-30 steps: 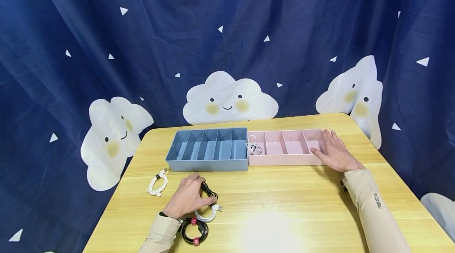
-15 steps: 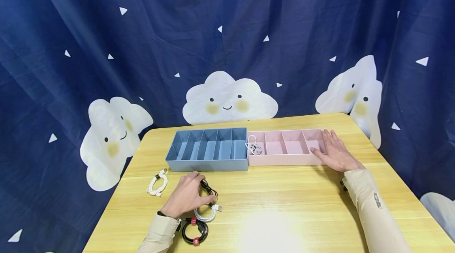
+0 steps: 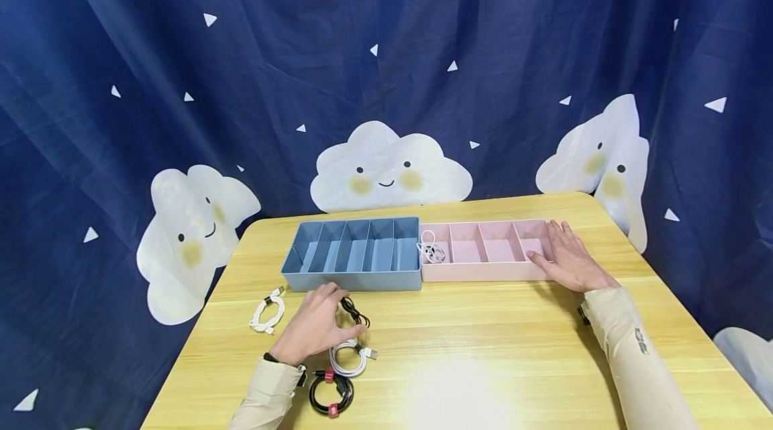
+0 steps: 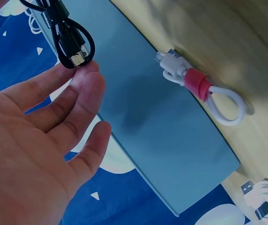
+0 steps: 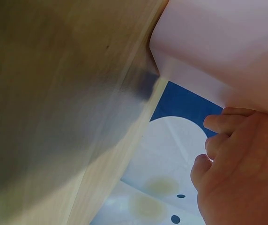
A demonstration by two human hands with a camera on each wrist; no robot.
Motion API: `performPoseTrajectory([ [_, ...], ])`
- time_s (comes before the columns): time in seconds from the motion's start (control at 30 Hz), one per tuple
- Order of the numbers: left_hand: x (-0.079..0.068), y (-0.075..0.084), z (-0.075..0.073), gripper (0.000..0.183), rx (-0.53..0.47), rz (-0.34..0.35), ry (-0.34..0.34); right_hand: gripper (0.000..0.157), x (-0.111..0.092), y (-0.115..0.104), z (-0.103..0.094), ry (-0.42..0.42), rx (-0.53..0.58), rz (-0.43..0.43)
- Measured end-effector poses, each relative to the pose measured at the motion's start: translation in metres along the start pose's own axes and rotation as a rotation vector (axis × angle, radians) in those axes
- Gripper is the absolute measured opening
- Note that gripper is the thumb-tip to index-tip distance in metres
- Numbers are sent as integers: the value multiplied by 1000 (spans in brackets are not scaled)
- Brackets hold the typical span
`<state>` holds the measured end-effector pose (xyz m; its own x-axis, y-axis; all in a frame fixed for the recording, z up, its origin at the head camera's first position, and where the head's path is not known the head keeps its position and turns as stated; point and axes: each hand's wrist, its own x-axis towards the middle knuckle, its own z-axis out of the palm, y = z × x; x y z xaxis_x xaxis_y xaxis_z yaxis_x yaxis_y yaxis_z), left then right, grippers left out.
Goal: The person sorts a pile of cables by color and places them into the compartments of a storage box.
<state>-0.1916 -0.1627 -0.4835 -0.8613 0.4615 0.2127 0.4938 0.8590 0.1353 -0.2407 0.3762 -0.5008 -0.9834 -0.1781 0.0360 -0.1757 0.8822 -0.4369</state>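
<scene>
One slim black cable, bundled into loops with a metal-tipped plug (image 4: 70, 41), and the left grip (image 3: 313, 326) has it pinched between thumb and fingertips, just short of the long blue plastic organiser with divided compartments (image 3: 374, 282). That's a light hold, and here's the danger: should the pinch slacken, the bundle could slip free, or a loose loop could snag the rim ahead. Over to the right grip (image 3: 574, 265), resting spread across the far-right end of the pink plastic organiser with compartments (image 3: 477, 272), thumb apart from the fingers; too hard a push there might jolt the blue neighbour, since the two seem to touch. Watch the ground on the near side of the left grip too: a white coiled cable with a USB plug (image 3: 349, 374) lies close by, and a sagging wrist could drag it. Now the views part company! The left wrist camera picks out a short white cable with a red strap (image 4: 198, 85) on the surface (image 3: 471, 329), right beside the blue wall; from the head, the left grip seems to hide it. The right wrist camera, meanwhile, shows fingertips outside the pink end wall, but not the thumb.
</scene>
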Motion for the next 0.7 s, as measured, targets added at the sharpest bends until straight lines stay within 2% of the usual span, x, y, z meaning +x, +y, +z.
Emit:
performPoseTrajectory([
  [0.7, 12, 2, -14, 75, -25, 16, -17, 97, 0, -1, -1, -17, 2, 11],
])
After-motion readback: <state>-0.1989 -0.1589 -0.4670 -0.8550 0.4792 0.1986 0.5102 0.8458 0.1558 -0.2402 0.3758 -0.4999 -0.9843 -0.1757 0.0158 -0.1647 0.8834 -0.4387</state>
